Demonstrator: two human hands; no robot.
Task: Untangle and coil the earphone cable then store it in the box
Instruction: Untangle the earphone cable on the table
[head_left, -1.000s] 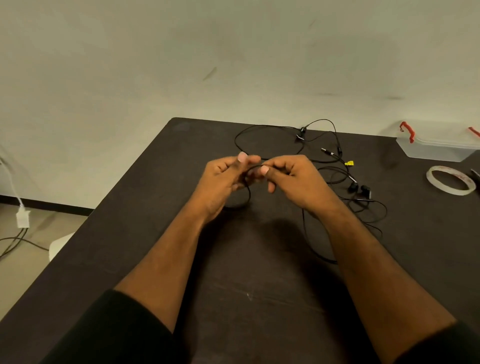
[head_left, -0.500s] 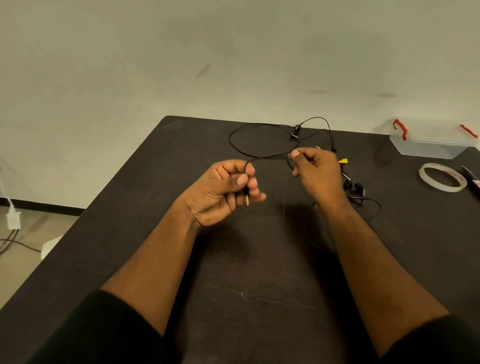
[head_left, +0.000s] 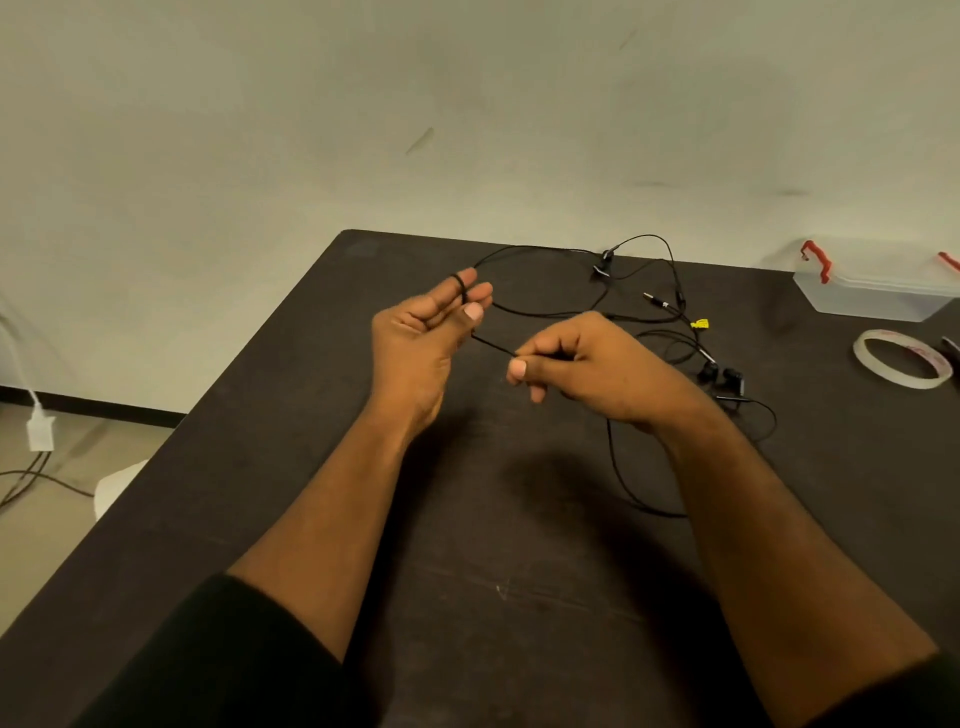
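A thin black earphone cable (head_left: 550, 312) lies in loose loops across the far part of the dark table (head_left: 467, 571), with its earbuds (head_left: 722, 375) at the right and a yellow tag (head_left: 700, 323). My left hand (head_left: 431, 332) is raised with fingers straight, and the cable is wrapped round its fingers while the thumb presses it. A short taut stretch runs from there to my right hand (head_left: 587, 364), which pinches the cable between thumb and fingers. The clear plastic box (head_left: 878, 291) with red clips stands at the far right.
A roll of clear tape (head_left: 903, 358) lies right of the earbuds, with a dark tool at the frame's edge. Beyond the table's left edge the floor holds a white charger (head_left: 40, 428) and cords. A pale wall rises behind the table.
My left hand has opened its fingers and lifted, with the cable now looped round them. My right hand has come back toward the left hand, drawing the cable taut between them.
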